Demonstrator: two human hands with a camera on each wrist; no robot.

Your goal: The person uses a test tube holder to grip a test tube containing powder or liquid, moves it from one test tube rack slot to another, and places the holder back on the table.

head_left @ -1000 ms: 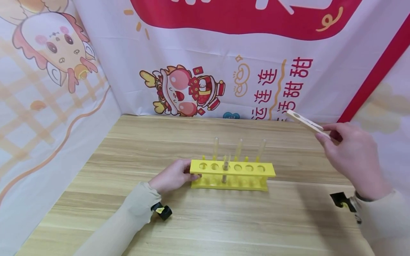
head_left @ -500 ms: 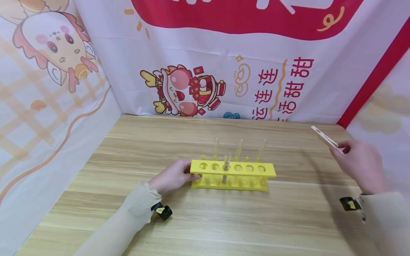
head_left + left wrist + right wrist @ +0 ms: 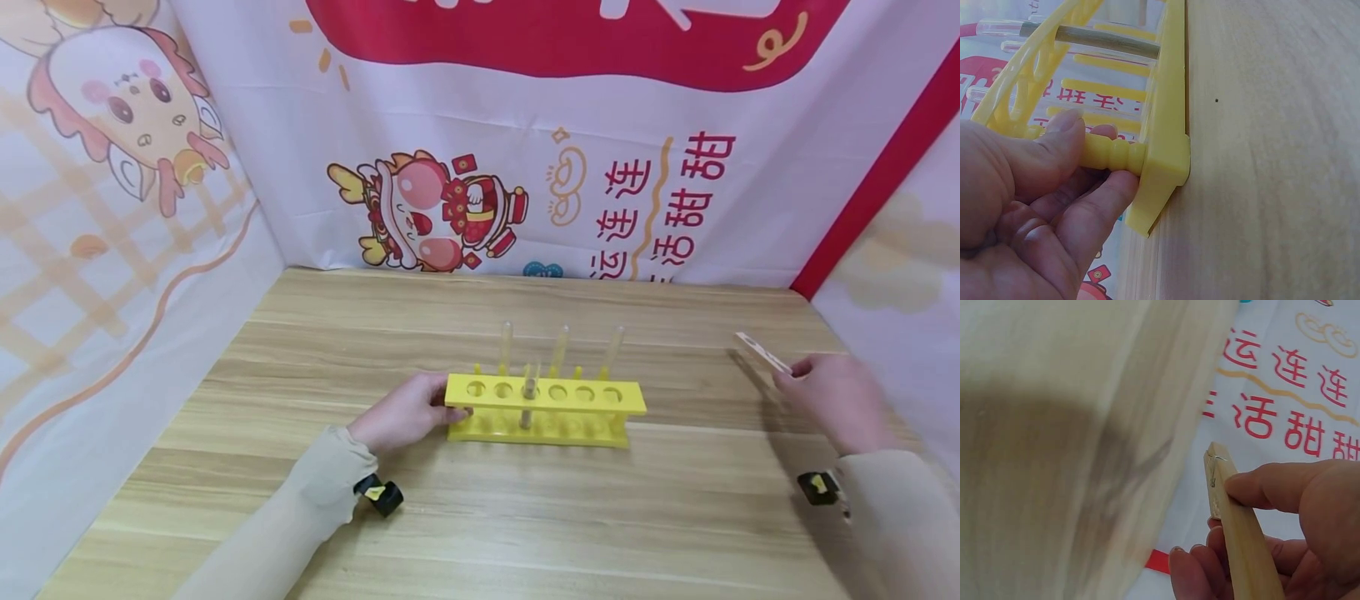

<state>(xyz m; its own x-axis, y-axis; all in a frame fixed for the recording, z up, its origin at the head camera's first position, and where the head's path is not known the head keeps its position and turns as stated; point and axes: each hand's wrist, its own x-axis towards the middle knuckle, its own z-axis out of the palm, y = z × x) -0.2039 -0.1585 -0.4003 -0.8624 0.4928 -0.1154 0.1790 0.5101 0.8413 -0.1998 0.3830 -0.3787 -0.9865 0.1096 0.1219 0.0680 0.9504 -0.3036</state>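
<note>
A yellow test tube rack (image 3: 543, 406) stands on the wooden table. My left hand (image 3: 405, 412) holds it by the left end; in the left wrist view, thumb and fingers pinch the ridged yellow end post (image 3: 1110, 152). One test tube (image 3: 1100, 40) with greyish-brown contents sits upright in a rack hole. Behind it, three clear test tubes stand along the back, among them a left one (image 3: 506, 343). My right hand (image 3: 836, 400), at the table's right side, grips a wooden test tube holder (image 3: 1244, 544) with a metal spring. The holder points toward the back left, low over the table.
A printed cloth (image 3: 450, 100) hangs along the table's back edge, and another patterned cloth (image 3: 112, 292) covers the left side. Pale cloth (image 3: 907, 242) also borders the right. Black devices, one of them the left band (image 3: 380, 495), are worn at both wrists.
My right hand has lowered toward the table and shifted right with the test tube holder, whose tip came down close over the tabletop. My left hand and the rack stay put.
</note>
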